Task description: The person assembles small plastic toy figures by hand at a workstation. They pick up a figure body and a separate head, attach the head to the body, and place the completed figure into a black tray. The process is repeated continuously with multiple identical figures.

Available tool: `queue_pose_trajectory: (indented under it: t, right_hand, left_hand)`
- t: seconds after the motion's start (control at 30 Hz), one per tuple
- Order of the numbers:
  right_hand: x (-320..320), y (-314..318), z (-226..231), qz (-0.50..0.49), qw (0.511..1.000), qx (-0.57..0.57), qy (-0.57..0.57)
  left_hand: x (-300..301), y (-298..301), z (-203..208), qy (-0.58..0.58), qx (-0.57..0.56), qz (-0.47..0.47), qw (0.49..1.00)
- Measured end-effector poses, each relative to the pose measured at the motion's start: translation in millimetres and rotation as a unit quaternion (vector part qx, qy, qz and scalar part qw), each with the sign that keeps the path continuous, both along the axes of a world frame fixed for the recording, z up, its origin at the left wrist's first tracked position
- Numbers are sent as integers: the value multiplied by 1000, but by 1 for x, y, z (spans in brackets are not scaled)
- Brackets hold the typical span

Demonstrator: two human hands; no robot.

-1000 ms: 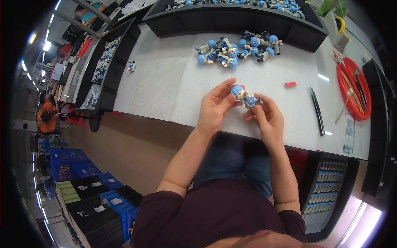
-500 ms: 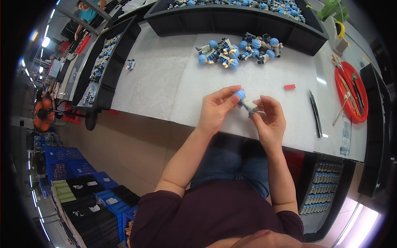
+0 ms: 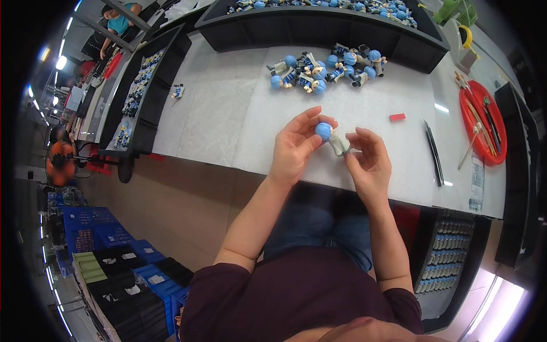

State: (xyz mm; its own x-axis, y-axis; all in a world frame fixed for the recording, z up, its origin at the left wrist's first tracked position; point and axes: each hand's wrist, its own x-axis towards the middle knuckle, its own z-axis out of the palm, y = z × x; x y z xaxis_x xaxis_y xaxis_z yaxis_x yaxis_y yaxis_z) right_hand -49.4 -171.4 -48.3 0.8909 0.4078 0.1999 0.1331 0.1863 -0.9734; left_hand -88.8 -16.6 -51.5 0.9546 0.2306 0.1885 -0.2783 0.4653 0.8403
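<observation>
Above the near part of the table I hold a small toy figurine (image 3: 338, 143) with blue hair and pale grey clothing. The fingers and thumb of my left hand (image 3: 289, 153) are closed on its blue head. At the figurine's feet, the curled fingers and thumb of my right hand (image 3: 370, 170) pinch lightly; their exact contact is partly hidden. Farther back on the table lies a loose pile of similar figurines (image 3: 310, 73), in blue, white and grey.
A black bin (image 3: 319, 37) full of figurines stands behind, and a narrower black tray (image 3: 152, 94) at left. One figurine (image 3: 178, 91) lies beside it. To the right are a red block (image 3: 397, 117), a black pen-like tool (image 3: 433, 151) and a red dish (image 3: 497, 151) of brushes.
The figurine has been turned in my hands; its blue hair and pale back now face up more. My left hand has shifted slightly left, and the right fingers sit a little differently at the feet.
</observation>
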Motion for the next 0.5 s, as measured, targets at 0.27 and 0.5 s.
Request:
queue_pose_trajectory:
  t: [0.27,0.5]
  right_hand:
    - [-1,-1,2,3,997,53,58]
    - [-1,-18,-2,-51,996,-1,-67]
  left_hand:
    - [1,-2,4,-3,-4,-10,1000]
    - [-4,0,-7,-23,47,-9,999]
